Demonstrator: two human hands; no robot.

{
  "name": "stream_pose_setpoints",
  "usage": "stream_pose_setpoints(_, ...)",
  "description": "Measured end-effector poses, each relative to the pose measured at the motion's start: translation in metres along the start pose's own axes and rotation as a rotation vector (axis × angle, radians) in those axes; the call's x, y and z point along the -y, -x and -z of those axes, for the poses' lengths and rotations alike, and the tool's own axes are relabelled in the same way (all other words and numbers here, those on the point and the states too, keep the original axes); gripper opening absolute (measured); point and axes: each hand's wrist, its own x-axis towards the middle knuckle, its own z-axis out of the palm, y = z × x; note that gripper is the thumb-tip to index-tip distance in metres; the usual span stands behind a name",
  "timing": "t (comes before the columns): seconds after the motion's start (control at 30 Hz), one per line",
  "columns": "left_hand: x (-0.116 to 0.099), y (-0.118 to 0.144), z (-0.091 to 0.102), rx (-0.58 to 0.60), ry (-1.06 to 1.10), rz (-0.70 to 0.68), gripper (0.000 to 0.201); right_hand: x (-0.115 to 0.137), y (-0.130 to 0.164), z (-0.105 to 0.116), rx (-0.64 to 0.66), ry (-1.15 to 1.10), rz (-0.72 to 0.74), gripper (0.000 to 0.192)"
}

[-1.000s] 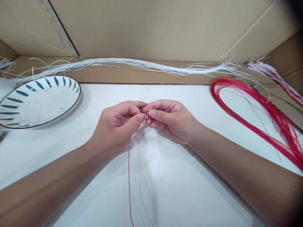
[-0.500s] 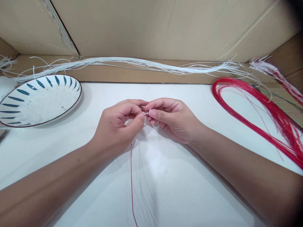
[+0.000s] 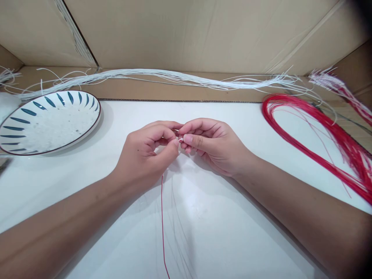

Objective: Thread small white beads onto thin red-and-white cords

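My left hand [image 3: 151,149] and my right hand [image 3: 210,143] meet above the middle of the white table, fingertips almost touching. Each is closed in a pinch. Between them shows a tiny red and white piece of a thin red wire [image 3: 162,217]. The wire's long end comes out from under my left hand and runs down to the bottom edge of the view. My right thumb and forefinger grip the short end. The rest of the wire lies hidden behind my left fingers.
At the left stands an oval plate [image 3: 59,128] with dark leaf marks, holding small whitish bits. A bundle of white wires [image 3: 162,73] lies along the cardboard at the back. To the right is a looped bundle of red wires [image 3: 290,139], with a red and white bundle [image 3: 345,93] behind it.
Both hands keep the same pinch with only a slight shift. A little more white shows at the piece between the fingertips.
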Motion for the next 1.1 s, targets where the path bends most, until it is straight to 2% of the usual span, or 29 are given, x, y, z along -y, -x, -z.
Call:
stream_pose_setpoints(0.23, -0.0001, -0.0004, 0.0000, 0.012, -0.009, -0.020, 0.017, 0.0025, 0.0002, -0.0041, -0.033, -0.008, 0.012, 0.025)
stream_pose_setpoints(1.1, -0.0002, -0.0008, 0.0007, 0.018, -0.021, -0.017, 0.018, 0.0022, 0.0001, -0.0030, -0.031, 0.003, 0.026, 0.025)
